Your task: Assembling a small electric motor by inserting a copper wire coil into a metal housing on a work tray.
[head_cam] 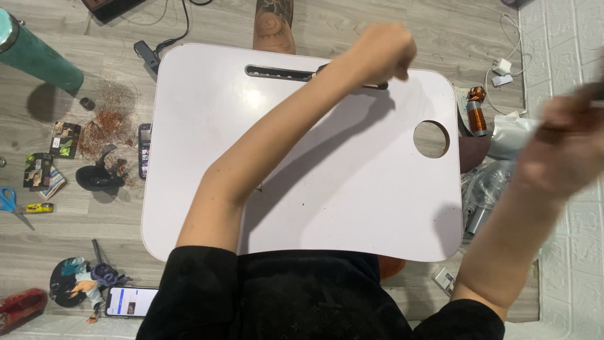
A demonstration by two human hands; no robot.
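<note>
My left arm reaches across a white lap table [352, 208] to its far edge. My left hand [380, 53] is curled into a fist just above the long dark slot [277, 72] in the tabletop. I cannot make out anything inside the fist. My right hand [563, 148] is raised off the table's right side and is heavily blurred. Its fingers are unclear, and a dark smear shows near its top. It hovers over a white plastic bag [511, 135] and some clear tubing [481, 195]. A round hole [431, 139] is cut in the table near its right edge.
A copper wire coil [476, 113] and a white charger [501, 66] lie to the right. On the left are copper wire scraps [104, 123], a green cylinder [38, 56], blue-handled scissors [12, 204] and two phones [129, 301] [145, 150]. A person's tattooed leg [274, 25] is beyond the table.
</note>
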